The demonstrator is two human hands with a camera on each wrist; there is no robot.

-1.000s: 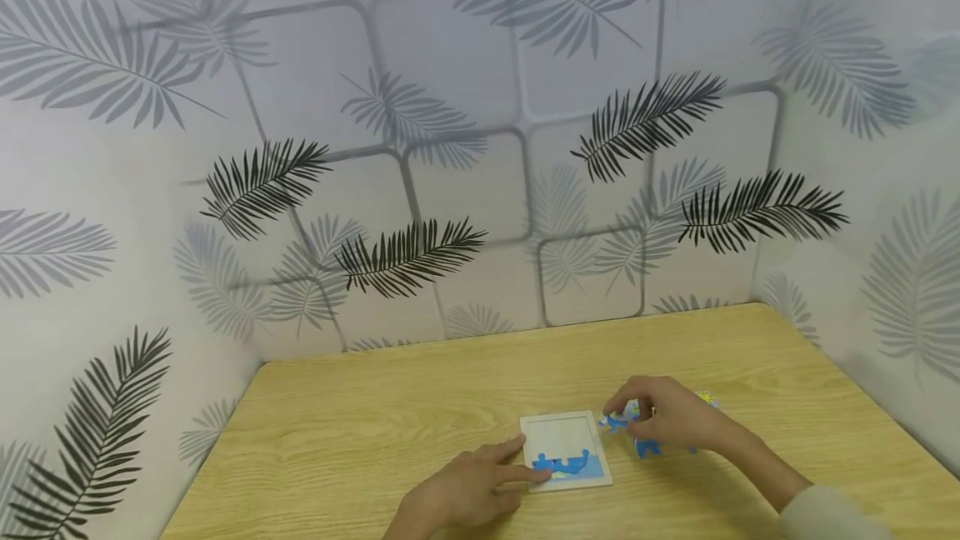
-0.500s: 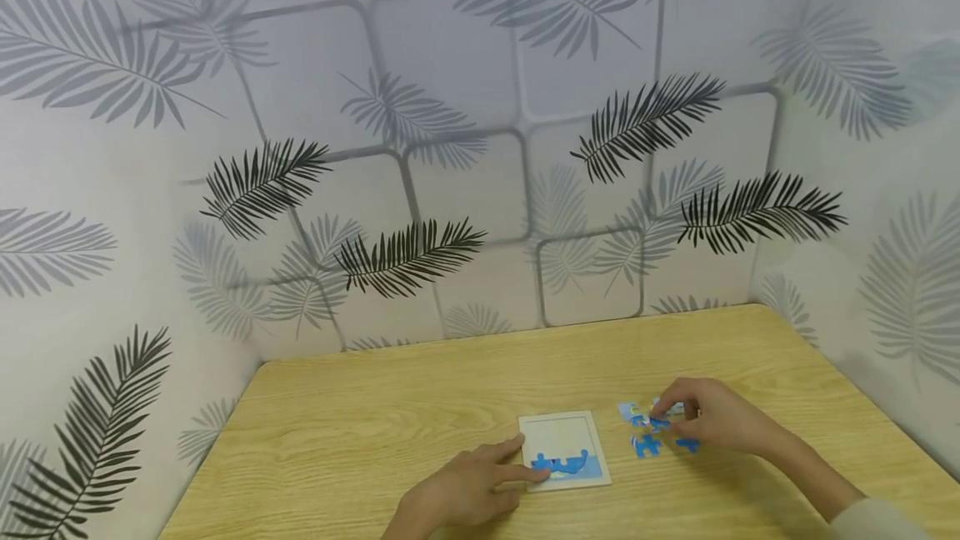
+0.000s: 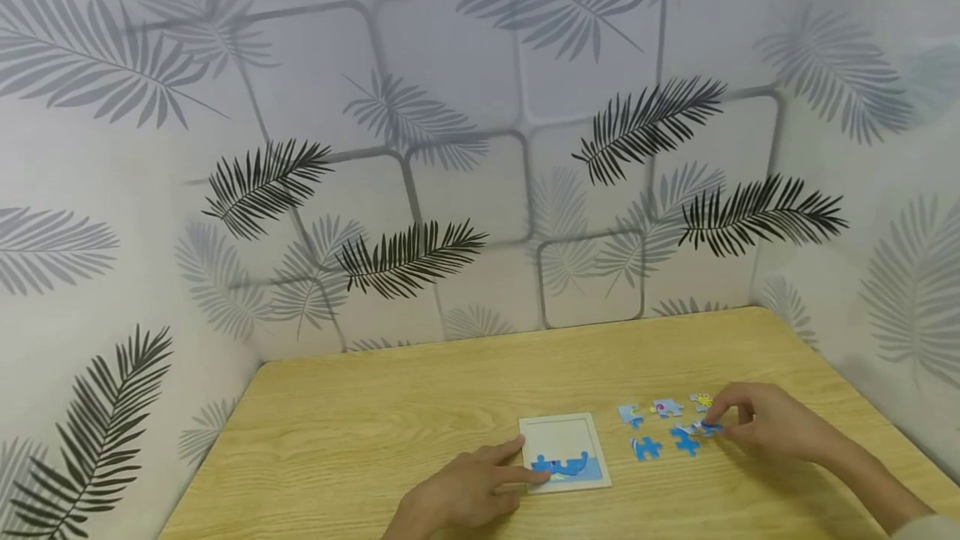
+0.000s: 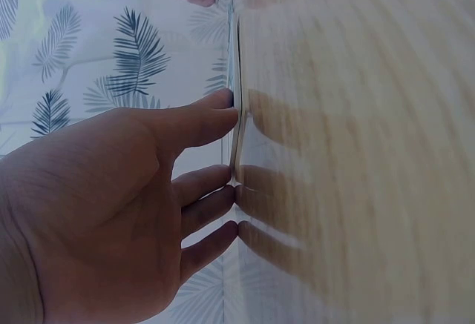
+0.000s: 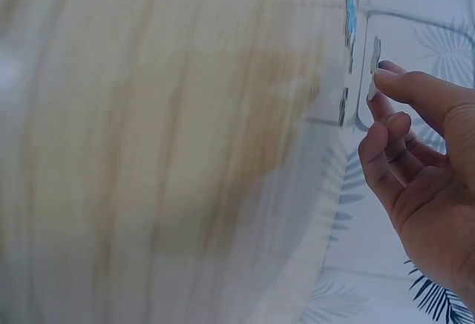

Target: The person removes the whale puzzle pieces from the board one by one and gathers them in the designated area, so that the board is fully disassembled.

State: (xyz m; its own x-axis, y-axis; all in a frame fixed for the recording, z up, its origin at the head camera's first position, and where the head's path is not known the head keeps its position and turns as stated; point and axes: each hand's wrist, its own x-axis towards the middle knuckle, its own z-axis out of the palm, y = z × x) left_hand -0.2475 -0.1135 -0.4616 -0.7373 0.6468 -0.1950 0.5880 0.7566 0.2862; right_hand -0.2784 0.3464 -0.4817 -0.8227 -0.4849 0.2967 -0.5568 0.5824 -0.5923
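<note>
Beneath both grips lies a wood-grain counter (image 3: pixel 360 423), and beyond them a pale wall (image 3: pixel 480 140) printed with grey and black fronds. The left grip (image 3: pixel 465 486) is loose — fingers extended and spread, pinching nothing. One fingertip touches the left rim of the puzzle tray (image 3: pixel 555 437), just right of this grip; another finger reaches over the tray's lower-left corner onto the fitted blue pieces (image 3: pixel 576 467), which fill only its near part.

Farther right, between the two grips, five loose pieces lie flat: a pale-blue one (image 3: pixel 628 414) and, nearer the person, a blue one (image 3: pixel 647 447); then a piece with a pink swirl (image 3: pixel 666 408), another blue one (image 3: pixel 683 442), and a yellow-sun piece (image 3: pixel 702 401) just beyond the right fingertips. The right grip (image 3: pixel 772 425) is closed at thumb and finger — pinching a blue-and-white piece (image 3: pixel 707 430), raised off the counter. A light sleeve (image 3: pixel 930 527) sits behind that grip.
</note>
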